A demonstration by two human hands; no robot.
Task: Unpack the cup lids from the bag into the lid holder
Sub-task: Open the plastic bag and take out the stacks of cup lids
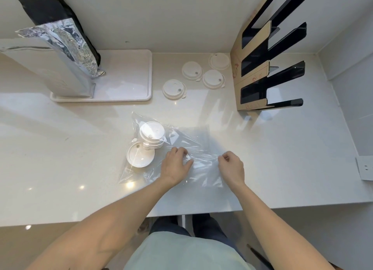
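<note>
Hands hold the clear plastic bag (187, 148) flat on the white counter (60, 148). The left hand (176, 165) has its fingers curled and pinches a bit of the plastic. The right hand (232, 167) pinches the plastic too, a little way off to the side, with its fingers bent in. The bag is pulled a bit tight between the two hands.

Inside the bag, at its left end, sit some white cup lids. A small stack of lids (152, 135) lies on its side. One more lid (140, 155) lies flat just beside it, touching the stack.

Further back on the counter lie four loose lids (191, 70), out of the bag. They sit close together, near the lid holder (254, 54). The holder stands on the right. It is brown card with black slots, and the slots look bare.

On the left is a white tray (129, 76). Tall bags stand on it, a white bag (46, 68) in front and a shiny silver bag (66, 41) behind.
</note>
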